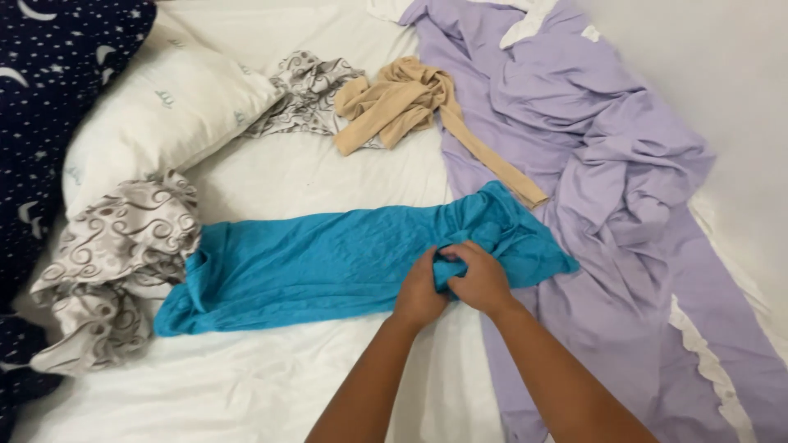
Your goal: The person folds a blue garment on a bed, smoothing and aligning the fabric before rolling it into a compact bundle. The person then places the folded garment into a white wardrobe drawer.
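Both hands, left hand (420, 291) and right hand (480, 279), were clenched on the teal garment (328, 262) at frame centre; soft, light, limp fabric, best gripped by bunched edge.

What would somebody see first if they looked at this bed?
The bright blue garment stretched across the middle of the white bed sheet catches the eye first, with the left hand and right hand bunching its fabric together. Next comes the big lilac garment spread down the right side, with a tan garment crumpled at its upper left edge.
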